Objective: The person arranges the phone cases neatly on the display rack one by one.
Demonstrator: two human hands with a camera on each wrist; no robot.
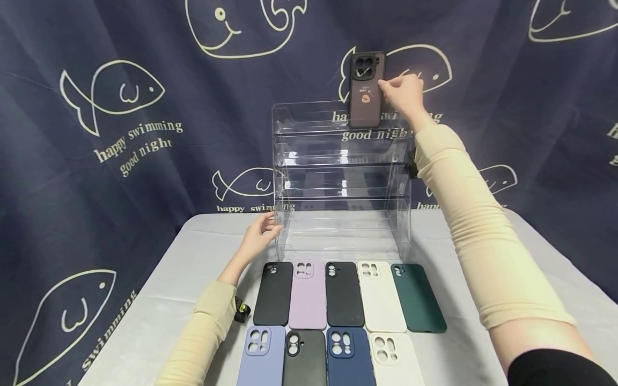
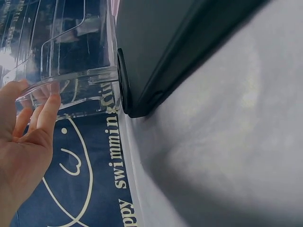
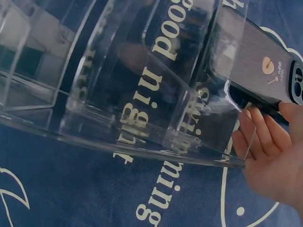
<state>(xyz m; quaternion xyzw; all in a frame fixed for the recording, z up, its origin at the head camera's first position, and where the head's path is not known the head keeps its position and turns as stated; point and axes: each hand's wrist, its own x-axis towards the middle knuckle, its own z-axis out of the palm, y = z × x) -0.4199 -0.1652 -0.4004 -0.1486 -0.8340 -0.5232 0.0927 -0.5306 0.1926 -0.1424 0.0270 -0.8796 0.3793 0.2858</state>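
At the top of a clear tiered display rack [image 1: 338,165], my right hand [image 1: 406,96] pinches a translucent dark phone case [image 1: 364,110] by its right edge. The case stands upright, camera cutout up, its lower end overlapping the top tier. In the right wrist view the case [image 3: 251,56] lies partly behind the clear plastic, and the fingers are beside the rack's end panel. Low on the rack's left side, my left hand [image 1: 258,237] holds the edge of the side panel. The left wrist view shows its fingers [image 2: 48,113] seen against the clear plastic.
Before the rack lies a row of phone cases: black, lilac [image 1: 309,300], black, white and green [image 1: 419,300]. A nearer row holds periwinkle [image 1: 263,364], black, navy [image 1: 351,364] and white ones. A dark fish-print curtain [image 1: 145,225] hangs behind the white-covered table [image 1: 483,321].
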